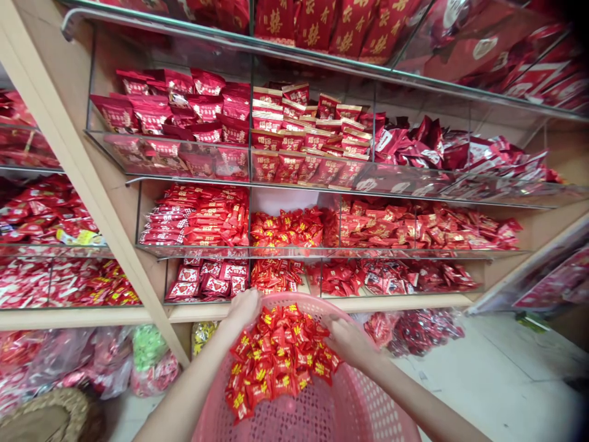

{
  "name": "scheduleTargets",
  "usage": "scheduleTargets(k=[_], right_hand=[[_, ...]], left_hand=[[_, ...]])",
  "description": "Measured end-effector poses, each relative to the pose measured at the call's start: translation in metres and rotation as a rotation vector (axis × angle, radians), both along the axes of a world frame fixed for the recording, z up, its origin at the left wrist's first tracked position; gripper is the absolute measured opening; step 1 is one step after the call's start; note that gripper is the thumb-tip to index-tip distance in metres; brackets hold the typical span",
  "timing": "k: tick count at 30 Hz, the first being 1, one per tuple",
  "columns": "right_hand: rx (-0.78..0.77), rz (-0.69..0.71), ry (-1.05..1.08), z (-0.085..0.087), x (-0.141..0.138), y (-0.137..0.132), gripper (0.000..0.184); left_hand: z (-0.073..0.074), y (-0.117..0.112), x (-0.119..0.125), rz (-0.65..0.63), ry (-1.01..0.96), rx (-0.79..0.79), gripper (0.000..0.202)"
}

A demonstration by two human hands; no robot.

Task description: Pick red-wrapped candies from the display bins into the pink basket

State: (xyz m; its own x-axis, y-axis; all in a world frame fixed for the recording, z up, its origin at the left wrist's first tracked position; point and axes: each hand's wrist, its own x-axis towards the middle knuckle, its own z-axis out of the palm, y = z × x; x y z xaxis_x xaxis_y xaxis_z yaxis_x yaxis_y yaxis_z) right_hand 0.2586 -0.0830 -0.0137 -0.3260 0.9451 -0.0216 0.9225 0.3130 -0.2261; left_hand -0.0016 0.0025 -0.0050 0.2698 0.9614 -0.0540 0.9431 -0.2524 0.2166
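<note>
A pink perforated plastic basket [363,405] sits low in front of me, holding a heap of small red candy packets with gold print [280,359]. My left hand [242,309] curls over the basket's far rim, next to the heap's upper left. My right hand [347,341] lies on the right side of the heap, fingers bent among the packets. Whether either hand holds a packet is hidden.
Glass-fronted shelves [294,252] hold rows of red candy in compartments, framed by a slanted wooden upright [96,190]. Clear bags of sweets [414,331] lie on the floor. A woven basket [50,417] sits at the bottom left.
</note>
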Motion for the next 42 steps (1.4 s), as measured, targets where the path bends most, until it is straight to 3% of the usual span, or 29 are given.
scheduleTargets(k=[5,11,14,19,22,25,29,32,42], right_hand=[[0.049,0.053,-0.074,-0.008,-0.002,-0.004,0.043],[-0.022,-0.002,-0.219,-0.017,-0.006,-0.014,0.038],[-0.027,0.016,-0.122,-0.012,-0.004,-0.012,0.034],[-0.094,-0.052,0.140,0.009,0.006,0.003,0.009],[-0.029,-0.071,0.247,0.012,0.010,0.012,0.012],[0.046,0.004,0.198,0.003,0.008,0.015,0.015],[0.037,0.144,0.125,-0.009,0.002,0.013,0.038],[0.036,0.167,0.116,-0.011,-0.001,0.011,0.049],[0.054,0.148,-0.019,-0.023,0.000,0.015,0.047]], left_hand=[[-0.001,0.001,0.000,-0.005,0.010,0.020,0.030],[-0.001,0.001,0.001,0.004,0.000,0.010,0.030],[0.000,0.000,0.001,0.008,0.004,0.013,0.030],[0.002,-0.001,0.000,0.000,0.007,0.008,0.030],[0.003,-0.001,0.001,-0.004,0.010,0.001,0.030],[0.004,-0.002,0.001,0.005,0.002,-0.001,0.030],[0.003,-0.001,0.001,0.009,0.000,-0.003,0.031],[0.003,-0.001,0.001,0.018,0.000,-0.009,0.030],[0.002,-0.001,0.001,0.013,0.010,-0.007,0.030]])
